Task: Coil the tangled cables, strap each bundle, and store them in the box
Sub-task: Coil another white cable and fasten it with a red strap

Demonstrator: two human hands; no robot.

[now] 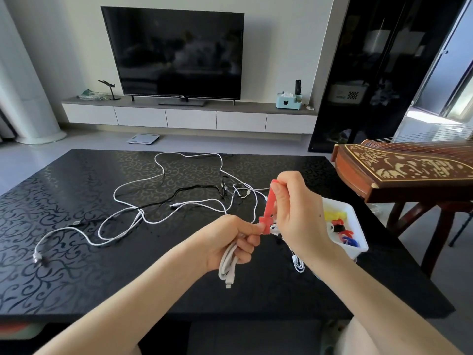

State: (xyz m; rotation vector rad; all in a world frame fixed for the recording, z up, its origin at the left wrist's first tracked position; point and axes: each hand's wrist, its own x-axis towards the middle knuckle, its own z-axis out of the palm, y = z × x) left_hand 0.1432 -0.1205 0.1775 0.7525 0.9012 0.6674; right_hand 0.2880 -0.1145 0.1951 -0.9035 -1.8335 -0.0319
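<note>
My left hand (231, 242) grips a coiled white cable bundle (228, 262) above the table's near middle, its plug hanging down. A red strap (268, 210) runs upward from that bundle, and my right hand (298, 213) pinches its top end. Tangled white cables (163, 208) and a black cable (179, 194) lie spread over the black table (76, 252). Behind my right hand sits a white box (354, 226) holding coloured straps. A small coiled white cable (298, 263) lies under my right wrist.
A wooden zither (399, 170) on a stand juts over the table's far right corner. Beyond the table are a TV (174, 52) on a low cabinet and a scale (142, 138) on the floor.
</note>
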